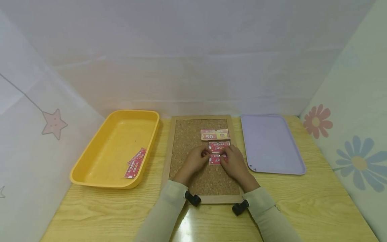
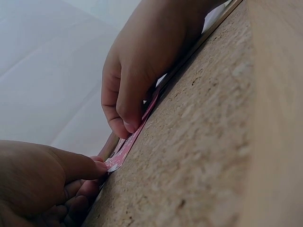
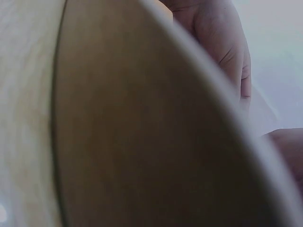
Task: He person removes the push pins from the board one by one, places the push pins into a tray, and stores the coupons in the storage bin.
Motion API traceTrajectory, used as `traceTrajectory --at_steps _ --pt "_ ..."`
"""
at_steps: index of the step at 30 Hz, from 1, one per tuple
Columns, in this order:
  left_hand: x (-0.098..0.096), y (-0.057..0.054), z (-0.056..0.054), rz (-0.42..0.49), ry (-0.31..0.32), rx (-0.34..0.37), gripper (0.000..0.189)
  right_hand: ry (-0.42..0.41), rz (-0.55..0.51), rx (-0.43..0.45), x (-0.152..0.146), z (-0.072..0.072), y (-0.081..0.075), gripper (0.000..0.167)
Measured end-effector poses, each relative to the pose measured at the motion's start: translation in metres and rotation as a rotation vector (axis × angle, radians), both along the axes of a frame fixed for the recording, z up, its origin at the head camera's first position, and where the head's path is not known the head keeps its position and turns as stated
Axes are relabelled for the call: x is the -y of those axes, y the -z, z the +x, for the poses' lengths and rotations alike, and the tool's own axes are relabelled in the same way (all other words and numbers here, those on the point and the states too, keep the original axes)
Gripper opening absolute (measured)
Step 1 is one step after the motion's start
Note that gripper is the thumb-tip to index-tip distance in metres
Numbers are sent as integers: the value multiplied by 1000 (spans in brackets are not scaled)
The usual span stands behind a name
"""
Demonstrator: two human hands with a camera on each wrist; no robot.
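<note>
On the corkboard [image 1: 193,185] three paper coupons are set one above another toward its right side. The lowest, a red coupon [image 1: 214,160] with white print, lies between both hands. My left hand [image 1: 193,163] pinches its left end between thumb and fingers; the left wrist view shows that thumb on the corner of the coupon [image 2: 124,150]. My right hand [image 1: 237,164] has its curled thumb and fingers on the coupon's right part, covering some of the print. Just above is a second red coupon [image 1: 217,146], and over that a larger red and yellow coupon [image 1: 208,135].
At the left stands a yellow tray [image 1: 113,134] with red coupons [image 1: 134,165] lying near its right wall. A flat lilac tray [image 1: 272,144] lies right of the board. The board's wooden frame fills much of the right wrist view. White sheets enclose the wooden table [image 1: 317,201].
</note>
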State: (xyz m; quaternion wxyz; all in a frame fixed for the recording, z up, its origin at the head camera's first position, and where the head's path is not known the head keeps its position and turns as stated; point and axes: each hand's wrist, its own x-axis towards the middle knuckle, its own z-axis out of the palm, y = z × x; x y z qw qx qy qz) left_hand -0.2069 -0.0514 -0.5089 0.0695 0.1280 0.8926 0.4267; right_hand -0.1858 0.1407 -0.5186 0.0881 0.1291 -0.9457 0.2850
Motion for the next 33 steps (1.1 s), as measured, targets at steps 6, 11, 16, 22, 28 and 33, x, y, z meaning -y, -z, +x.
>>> traceTrajectory --at_steps 6,11,16,22,28,33 --pt "0 0 0 -1 -1 2 9 -3 2 6 1 -1 0 12" --pt "1 0 0 1 1 1 9 1 -6 10 0 -1 3 12" --pt "1 2 0 -7 -2 0 8 4 -10 16 0 -2 4 12" --pt "1 1 0 -9 -8 -2 8 6 -22 18 -1 -1 4 15" --pt "1 3 0 -9 -15 -6 7 14 -49 25 0 0 2 14" --pt "1 3 0 -5 -16 -4 7 18 -58 15 0 0 1 13"
